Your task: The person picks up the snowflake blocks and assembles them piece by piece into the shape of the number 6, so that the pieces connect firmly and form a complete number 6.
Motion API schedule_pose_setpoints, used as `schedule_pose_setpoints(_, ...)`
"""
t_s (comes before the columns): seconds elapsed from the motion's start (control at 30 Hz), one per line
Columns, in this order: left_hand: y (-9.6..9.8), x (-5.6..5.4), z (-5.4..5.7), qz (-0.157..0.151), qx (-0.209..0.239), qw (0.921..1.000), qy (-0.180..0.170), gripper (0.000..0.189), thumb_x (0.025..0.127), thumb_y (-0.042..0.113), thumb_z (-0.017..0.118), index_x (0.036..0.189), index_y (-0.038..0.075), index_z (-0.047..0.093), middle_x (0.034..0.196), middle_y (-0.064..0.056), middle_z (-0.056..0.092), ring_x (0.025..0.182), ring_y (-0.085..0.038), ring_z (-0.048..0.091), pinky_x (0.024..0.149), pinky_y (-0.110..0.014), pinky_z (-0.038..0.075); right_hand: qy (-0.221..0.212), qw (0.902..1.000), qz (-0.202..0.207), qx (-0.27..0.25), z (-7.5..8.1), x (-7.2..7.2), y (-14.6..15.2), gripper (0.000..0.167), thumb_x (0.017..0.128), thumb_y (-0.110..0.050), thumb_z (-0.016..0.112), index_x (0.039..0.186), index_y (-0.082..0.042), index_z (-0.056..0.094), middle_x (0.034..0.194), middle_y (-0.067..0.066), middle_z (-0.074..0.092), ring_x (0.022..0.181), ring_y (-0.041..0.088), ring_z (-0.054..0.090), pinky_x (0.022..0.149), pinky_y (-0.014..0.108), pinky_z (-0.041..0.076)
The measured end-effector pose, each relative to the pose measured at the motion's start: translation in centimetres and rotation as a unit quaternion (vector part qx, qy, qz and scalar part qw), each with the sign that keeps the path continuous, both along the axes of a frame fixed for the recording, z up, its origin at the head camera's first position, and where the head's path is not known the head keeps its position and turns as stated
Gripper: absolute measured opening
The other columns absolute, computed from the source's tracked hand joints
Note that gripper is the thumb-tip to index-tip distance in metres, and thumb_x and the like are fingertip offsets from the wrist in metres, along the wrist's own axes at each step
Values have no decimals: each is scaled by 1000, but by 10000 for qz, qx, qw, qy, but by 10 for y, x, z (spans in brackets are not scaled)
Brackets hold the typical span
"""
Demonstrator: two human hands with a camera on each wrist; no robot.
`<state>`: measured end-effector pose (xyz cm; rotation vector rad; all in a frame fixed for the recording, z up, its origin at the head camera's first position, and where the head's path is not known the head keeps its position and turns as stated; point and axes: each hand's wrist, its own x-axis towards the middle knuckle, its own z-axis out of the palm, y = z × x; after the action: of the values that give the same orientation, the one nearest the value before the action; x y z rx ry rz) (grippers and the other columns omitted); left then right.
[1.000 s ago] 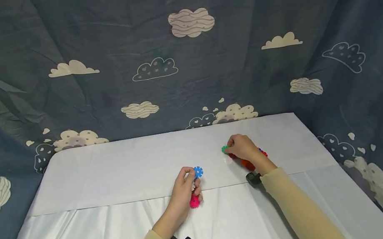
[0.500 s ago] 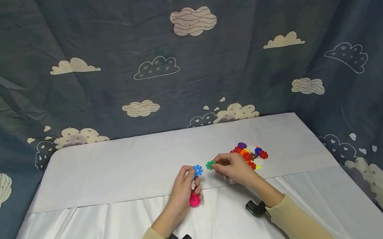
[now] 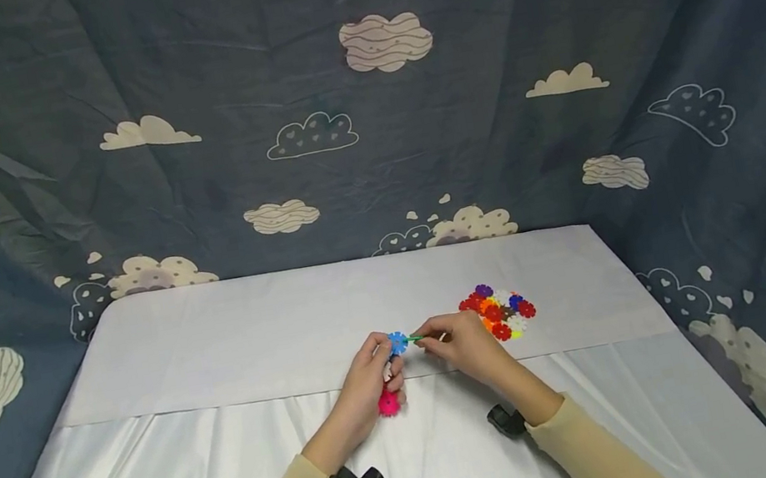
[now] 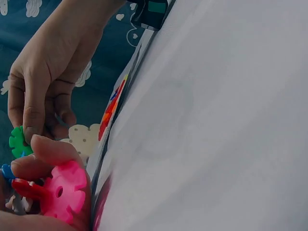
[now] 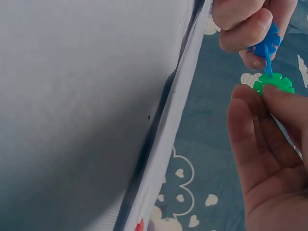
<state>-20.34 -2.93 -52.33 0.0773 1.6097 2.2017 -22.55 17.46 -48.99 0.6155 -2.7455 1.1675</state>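
My left hand (image 3: pixel 359 380) grips a chain of notched plastic snowflake discs. A blue disc (image 3: pixel 398 343) sticks out at its fingertips, and a pink disc (image 3: pixel 389 404) hangs below the palm. Between them, a red disc (image 4: pixel 30 189) is slotted into the pink one, and a bit of white shows; the fingers hide the rest. Thumb and forefinger of my right hand (image 3: pixel 468 350) pinch a green disc (image 5: pixel 280 83), seen edge-on in the head view. In the right wrist view its rim meets the edge of a blue disc (image 5: pixel 268 62).
To the right of my right hand lies a pile of loose discs (image 3: pixel 501 331) in red, orange, white, blue, purple and yellow. White cloth covers the table (image 3: pixel 219 351). Behind it hangs a dark curtain (image 3: pixel 208 192) printed with clouds.
My right hand has brought the green disc from beside the pile leftward to the blue disc and turned it edge-on. The left hand has stayed almost still with its chain.
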Motion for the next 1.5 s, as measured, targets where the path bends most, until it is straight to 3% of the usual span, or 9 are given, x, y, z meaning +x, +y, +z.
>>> schedule_pose_setpoints(0.27,0,0,3,-327,-159,9992,183,22,118,29,34,101,15,37,76,3,39,57,-8,34,49,-22,42,882,9948,222,463,1,4,-1,13,88,-4,85,100,-10,84,95,4,83,80,14,76,75,28,65)
schedule_pose_setpoints(0.4,-3,-2,4,-429,-398,9982,118,23,118,30,33,114,12,46,80,3,53,60,-8,48,55,-24,49,965,9935,226,558,0,3,-3,14,89,-5,84,103,-10,84,98,4,83,84,16,77,78,30,66)
schedule_pose_setpoints(0.53,-5,-2,6,-573,-847,9943,287,44,117,42,31,125,6,55,84,2,63,68,-10,61,58,-23,46,924,9936,234,599,0,5,-4,16,89,-6,84,105,-11,84,100,4,83,85,16,77,78,29,65)
schedule_pose_setpoints(0.8,-3,-1,5,-307,-1396,9873,694,41,109,44,60,120,5,61,75,3,53,55,-6,41,51,-18,39,1255,9874,476,833,1,11,-8,20,87,-6,86,107,-8,83,101,6,83,87,17,79,78,29,66)
schedule_pose_setpoints(0.97,-4,0,5,-298,-1556,9832,905,44,109,45,60,127,4,61,67,5,46,52,-7,44,50,-21,45,719,9933,413,804,4,0,8,29,90,-8,84,118,-6,80,102,6,82,87,16,77,77,28,65)
schedule_pose_setpoints(1.07,-5,0,5,-341,-1555,9830,916,47,109,44,59,132,4,60,66,5,42,48,-10,53,53,-27,57,438,9940,-234,979,6,-13,33,29,93,-11,82,122,-8,79,100,6,81,87,20,73,78,35,64)
schedule_pose_setpoints(1.23,-7,0,4,-399,-1488,9831,993,48,110,41,57,134,0,58,69,4,42,48,-8,45,47,-25,53,-97,9713,-1341,1959,1,-34,74,40,97,-26,80,133,-11,74,115,16,77,97,33,71,86,51,61)
schedule_pose_setpoints(1.37,-7,0,3,-459,-1446,9836,981,46,111,40,56,134,0,57,71,5,43,52,-8,38,44,-21,48,-584,9545,-1225,2655,-6,-41,82,49,97,-34,78,141,-12,69,119,21,71,99,35,68,88,53,61)
schedule_pose_setpoints(1.5,-8,-1,2,-504,-1260,9870,857,46,111,39,57,134,0,57,70,3,41,50,-9,39,42,-24,51,-420,9533,-1301,2693,-10,-42,76,32,97,-28,80,125,-14,77,116,16,74,99,34,71,87,53,61)
